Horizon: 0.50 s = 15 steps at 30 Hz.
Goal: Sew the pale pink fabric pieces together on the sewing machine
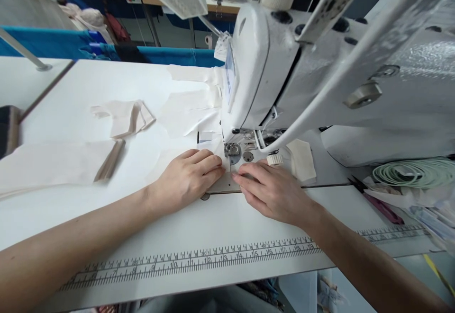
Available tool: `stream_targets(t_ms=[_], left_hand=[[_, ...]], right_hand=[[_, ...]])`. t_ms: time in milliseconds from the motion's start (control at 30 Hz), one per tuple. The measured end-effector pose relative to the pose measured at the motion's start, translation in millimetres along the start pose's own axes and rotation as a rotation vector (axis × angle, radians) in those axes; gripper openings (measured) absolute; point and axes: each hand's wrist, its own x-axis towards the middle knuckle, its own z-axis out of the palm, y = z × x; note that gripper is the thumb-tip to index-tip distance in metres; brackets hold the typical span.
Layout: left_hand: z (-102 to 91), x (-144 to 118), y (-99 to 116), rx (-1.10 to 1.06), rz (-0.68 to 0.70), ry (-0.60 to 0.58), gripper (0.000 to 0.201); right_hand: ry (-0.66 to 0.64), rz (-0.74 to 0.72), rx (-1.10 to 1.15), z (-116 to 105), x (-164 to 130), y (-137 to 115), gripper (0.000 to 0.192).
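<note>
A thin white fabric piece (212,146) lies on the table, with its right edge beside the presser foot (227,150) of a white sewing machine (249,67). My left hand (190,175) rests over it, fingers drawn together and pressed on the cloth left of the foot. Just in front of the foot, my right hand (273,189) is curled, its fingertips close together at the fabric's edge on the needle plate; the thumb is largely hidden. The cloth blends into the white surface, so its outline is hard to follow.
Stacked cut fabric pieces (57,161) and a smaller folded bundle (128,118) lie left. Right are a cream scrap (302,160), small scissors (382,208) and a pale green cord coil (415,172). A printed ruler (206,259) runs along the front edge.
</note>
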Motion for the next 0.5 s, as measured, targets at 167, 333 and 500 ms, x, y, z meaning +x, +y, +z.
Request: stream_targets(t_ms=[167,333,500], left_hand=[[0.3,-0.3,0.0,0.002,0.005,0.007,0.016],[1.6,-1.1,-0.4,0.010,-0.006,-0.002,0.016],[1.0,-0.1,6.2,-0.016,-0.018,0.017,0.014]], right_hand=[[0.042,0.044,0.033,1.6,0.3,-0.8,0.027],[0.024,0.050,0.007,2.9,4.4,-4.4,0.027],[-0.010,0.051,0.000,2.8,5.9,-6.7,0.023]])
